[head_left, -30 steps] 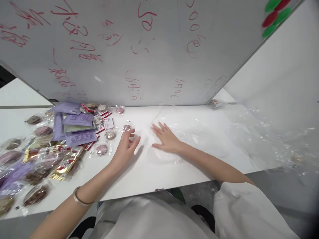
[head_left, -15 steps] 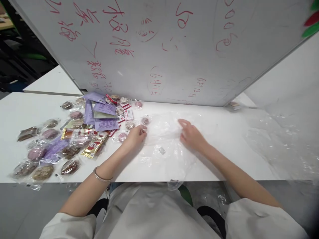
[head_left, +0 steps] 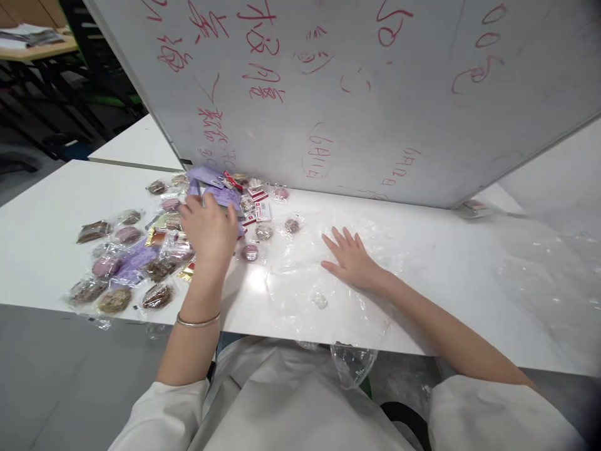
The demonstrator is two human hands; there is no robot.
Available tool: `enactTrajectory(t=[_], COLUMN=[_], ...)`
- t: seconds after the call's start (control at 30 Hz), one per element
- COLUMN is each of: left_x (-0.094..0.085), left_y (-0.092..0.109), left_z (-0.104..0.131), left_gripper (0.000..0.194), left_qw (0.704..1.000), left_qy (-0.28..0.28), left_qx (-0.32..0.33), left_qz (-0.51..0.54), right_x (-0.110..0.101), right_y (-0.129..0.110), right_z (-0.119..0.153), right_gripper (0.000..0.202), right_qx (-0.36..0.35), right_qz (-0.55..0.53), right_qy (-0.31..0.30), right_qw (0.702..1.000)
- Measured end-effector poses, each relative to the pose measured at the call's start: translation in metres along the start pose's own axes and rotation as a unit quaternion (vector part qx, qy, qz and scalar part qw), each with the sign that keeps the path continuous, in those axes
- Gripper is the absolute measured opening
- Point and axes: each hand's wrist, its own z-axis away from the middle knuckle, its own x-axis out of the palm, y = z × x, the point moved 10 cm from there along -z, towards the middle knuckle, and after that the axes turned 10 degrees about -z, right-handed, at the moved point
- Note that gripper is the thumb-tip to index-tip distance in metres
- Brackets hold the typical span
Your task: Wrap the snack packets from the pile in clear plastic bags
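Note:
My left hand point(head_left: 210, 232) is over the pile of wrapped snacks, its fingers apart and bent down toward the purple packets point(head_left: 221, 195). Whether its fingertips touch a packet is hidden. My right hand point(head_left: 351, 258) lies spread on a clear plastic bag point(head_left: 300, 266) that is flat on the white table. The bag's lower end hangs over the table's front edge, and a small whitish label point(head_left: 320, 301) shows in its middle. Around the left hand are wrapped cookies point(head_left: 115, 300), pink wrapped rounds point(head_left: 250, 252), a gold packet point(head_left: 186, 270) and red-and-white tagged packets point(head_left: 263, 212).
Behind the table point(head_left: 422, 250) stands a whiteboard point(head_left: 300, 94) with red writing. More clear plastic point(head_left: 558, 275) lies at the right. A second white table point(head_left: 136, 145) and dark chairs point(head_left: 101, 56) are at the back left.
My left hand has moved from the bag's left edge leftward to over the snack pile. My right hand has opened out flat on the bag. The camera view has turned left.

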Motion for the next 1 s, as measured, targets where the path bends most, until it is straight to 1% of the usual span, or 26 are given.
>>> enactTrajectory(t=[0.03, 0.07, 0.1, 0.13, 0.2, 0.27, 0.33, 0.4, 0.47, 0.5, 0.53, 0.6, 0.67, 0.7, 0.73, 0.77, 0.8, 0.83, 0.87, 0.9, 0.93, 0.97, 1.0], left_x=[-0.001, 0.004, 0.013, 0.024, 0.045, 0.06, 0.068, 0.069, 0.06, 0.051, 0.039, 0.002, -0.044, -0.062, -0.074, -0.079, -0.074, -0.061, -0.04, -0.016, 0.008, 0.028, 0.046], left_y=[-0.011, -0.017, -0.017, -0.014, 0.0, 0.014, 0.024, 0.031, 0.035, 0.036, 0.037, 0.037, 0.035, 0.036, 0.036, 0.039, 0.043, 0.051, 0.062, 0.073, 0.082, 0.087, 0.089], left_z=[-0.007, -0.014, -0.02, -0.024, -0.028, -0.028, -0.03, -0.032, -0.032, -0.031, -0.029, -0.024, -0.011, -0.003, 0.005, 0.013, 0.021, 0.03, 0.042, 0.057, 0.075, 0.09, 0.102], left_gripper=[0.051, 0.056, 0.062, 0.067, 0.071, 0.058, 0.045, 0.043, 0.043, 0.043, 0.044, 0.044, 0.04, 0.037, 0.033, 0.027, 0.024, 0.026, 0.03, 0.033, 0.034, 0.033, 0.033], left_qw=[1.0, 1.0, 0.999, 0.994, 0.976, 0.958, 0.951, 0.951, 0.953, 0.954, 0.958, 0.969, 0.974, 0.971, 0.967, 0.962, 0.955, 0.941, 0.917, 0.884, 0.852, 0.829, 0.818], left_qy=[0.009, -0.004, -0.034, -0.068, -0.123, -0.145, -0.149, -0.143, -0.126, -0.112, -0.091, -0.019, 0.078, 0.105, 0.117, 0.101, 0.055, -0.021, -0.117, -0.217, -0.298, -0.347, -0.373], left_qx=[-0.015, -0.01, 0.018, 0.06, 0.157, 0.218, 0.237, 0.242, 0.247, 0.249, 0.248, 0.236, 0.211, 0.203, 0.189, 0.181, 0.171, 0.16, 0.15, 0.134, 0.114, 0.091, 0.071], left_qz=[-0.012, -0.024, -0.037, -0.054, -0.09, -0.117, -0.128, -0.128, -0.126, -0.123, -0.114, -0.067, 0.025, 0.075, 0.125, 0.177, 0.235, 0.296, 0.35, 0.392, 0.416, 0.428, 0.431], right_x=[0.008, 0.012, 0.015, 0.016, 0.015, 0.013, 0.012, 0.012, 0.013, 0.011, 0.007, -0.007, -0.027, -0.037, -0.045, -0.052, -0.057, -0.06, -0.06, -0.057, -0.051, -0.042, -0.033], right_y=[-0.005, -0.01, -0.013, -0.016, -0.021, -0.025, -0.028, -0.031, -0.033, -0.034, -0.034, -0.03, -0.021, -0.017, -0.016, -0.016, -0.019, -0.021, -0.022, -0.023, -0.022, -0.02, -0.018], right_z=[-0.005, -0.01, -0.014, -0.018, -0.025, -0.03, -0.033, -0.033, -0.033, -0.032, -0.032, -0.032, -0.03, -0.027, -0.024, -0.019, -0.013, -0.006, 0.002, 0.011, 0.021, 0.03, 0.038], right_gripper=[0.071, 0.072, 0.071, 0.071, 0.071, 0.071, 0.071, 0.069, 0.064, 0.062, 0.061, 0.062, 0.066, 0.071, 0.078, 0.086, 0.092, 0.095, 0.097, 0.095, 0.089, 0.079, 0.068], right_qx=[-0.021, -0.04, -0.056, -0.071, -0.093, -0.111, -0.122, -0.132, -0.15, -0.161, -0.168, -0.167, -0.14, -0.124, -0.114, -0.107, -0.097, -0.079, -0.05, -0.01, 0.035, 0.077, 0.11], right_qz=[0.007, 0.012, 0.017, 0.019, 0.019, 0.014, 0.008, -0.003, -0.027, -0.044, -0.064, -0.11, -0.175, -0.223, -0.282, -0.349, -0.415, -0.472, -0.513, -0.538, -0.545, -0.538, -0.524], right_qy=[0.004, 0.007, 0.006, 0.0, -0.011, -0.015, -0.017, -0.018, -0.018, -0.011, 0.004, 0.064, 0.133, 0.159, 0.17, 0.169, 0.159, 0.147, 0.133, 0.113, 0.092, 0.07, 0.049], right_qw=[1.0, 0.999, 0.998, 0.997, 0.995, 0.994, 0.992, 0.991, 0.988, 0.986, 0.984, 0.978, 0.965, 0.954, 0.937, 0.916, 0.89, 0.866, 0.846, 0.835, 0.833, 0.836, 0.843])
